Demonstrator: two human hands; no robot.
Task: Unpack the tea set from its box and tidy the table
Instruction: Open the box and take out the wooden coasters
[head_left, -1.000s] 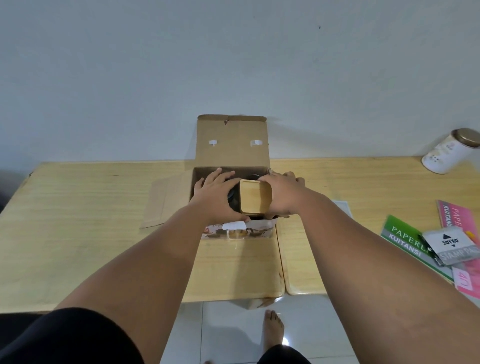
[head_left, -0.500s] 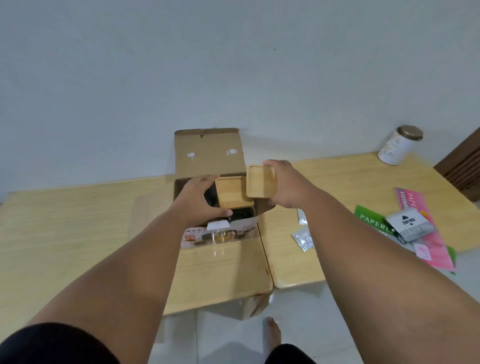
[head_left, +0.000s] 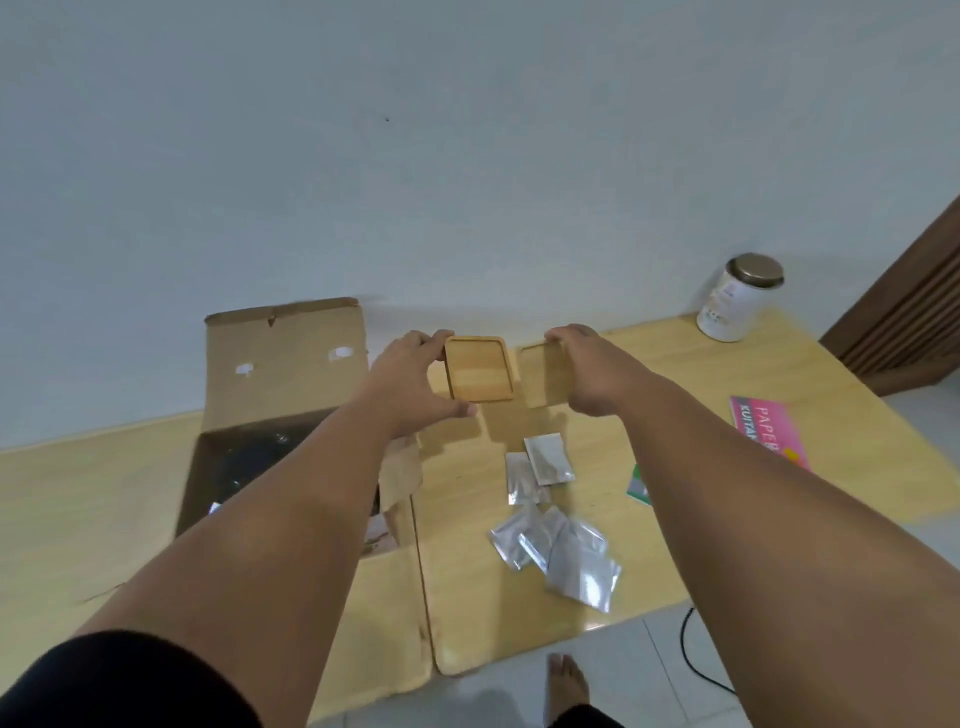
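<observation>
The open cardboard box (head_left: 283, 364) stands at the left of the wooden table (head_left: 649, 374), its lid flap upright and dark contents inside, partly hidden by my left forearm. My left hand (head_left: 410, 387) grips a small wooden tray (head_left: 480, 368) by its left edge, right of the box and just above the table. My right hand (head_left: 584, 366) holds a second wooden tray (head_left: 543, 374) beside the first, low over the tabletop. Whether either tray touches the table I cannot tell.
Several silver foil sachets (head_left: 558, 545) lie on the table in front of the trays. A white jar with a metal lid (head_left: 737, 296) stands at the back right. A pink booklet (head_left: 769, 431) lies at the right, a green one (head_left: 639, 486) mostly behind my right arm.
Both hands have lifted the two wooden trays out of the box and carried them right, over the table. The view has swung right, so the box now sits at the left.
</observation>
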